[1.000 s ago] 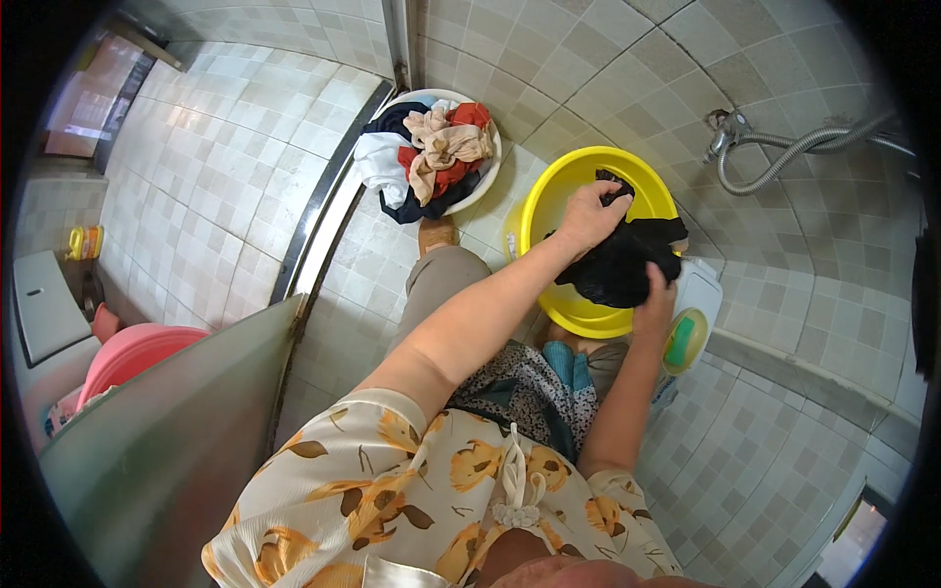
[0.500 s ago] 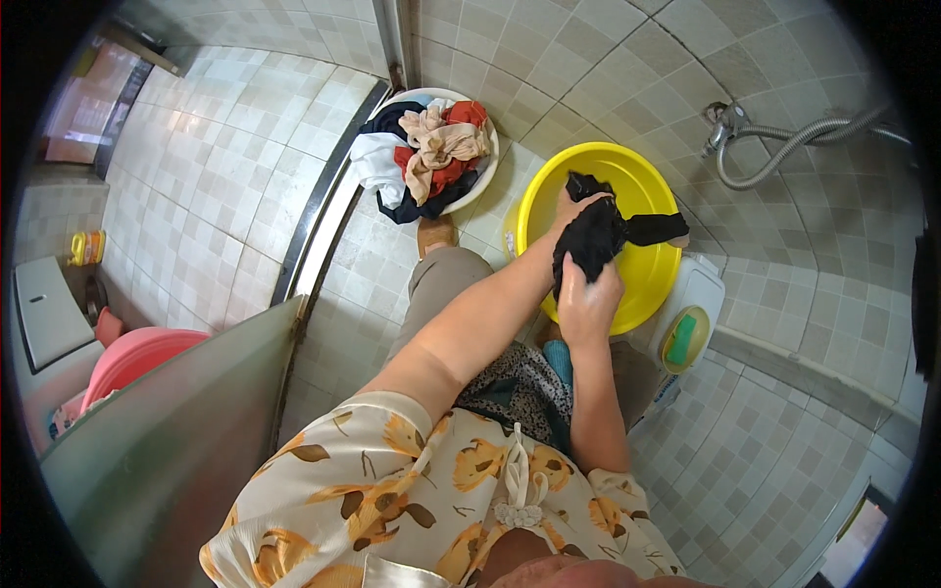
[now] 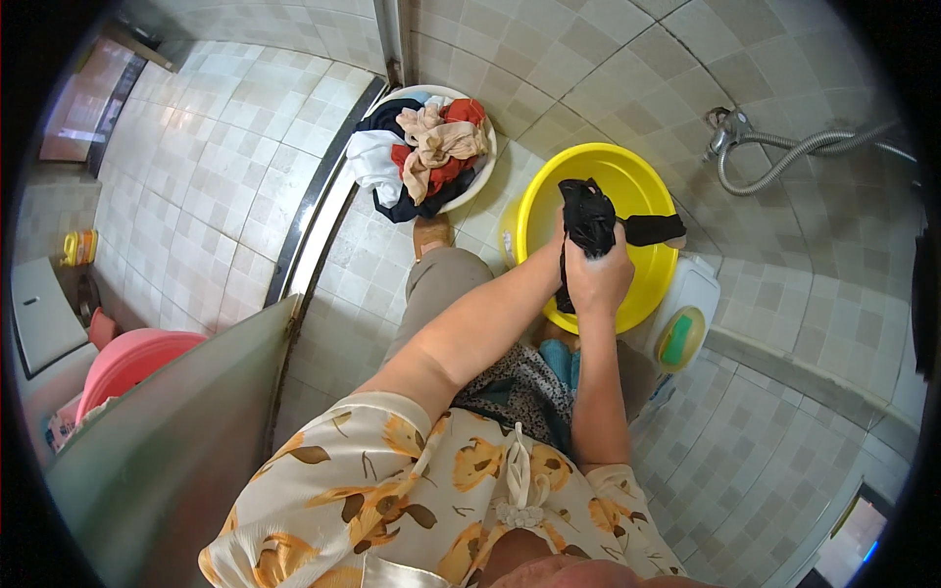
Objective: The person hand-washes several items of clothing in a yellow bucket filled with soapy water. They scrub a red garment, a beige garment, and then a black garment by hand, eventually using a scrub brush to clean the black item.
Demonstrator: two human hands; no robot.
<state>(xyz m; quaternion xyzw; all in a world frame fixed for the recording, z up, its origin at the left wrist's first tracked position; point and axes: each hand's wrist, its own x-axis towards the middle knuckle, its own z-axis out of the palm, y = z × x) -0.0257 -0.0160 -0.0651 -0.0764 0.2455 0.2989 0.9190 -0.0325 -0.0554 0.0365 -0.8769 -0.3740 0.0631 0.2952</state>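
Over the yellow basin (image 3: 534, 186), both hands are closed on a wet, bunched black garment (image 3: 588, 218); its exact kind cannot be made out. My right hand (image 3: 600, 278) grips it from the near side, with a bit of white foam by the thumb. Mostly hidden behind the cloth, my left hand (image 3: 557, 240) presses against it from the left. One black end hangs below the hands near the basin's front. A separate-looking black strip with a pale tip (image 3: 655, 230) lies toward the right rim; whether it joins the garment is hidden.
A white tub (image 3: 482, 181) of mixed laundry stands to the left. Right of the basin, a green soap bar (image 3: 676, 338) sits in a dish on a white container (image 3: 698, 284). A shower hose (image 3: 784, 157) hangs on the wall. A glass panel (image 3: 186, 431) and pink basin (image 3: 127, 363) are at left.
My right hand has turned and moved slightly up with the garment. The cloth is bunched tighter above the fist, and an end now hangs lower. The left hand shows less.
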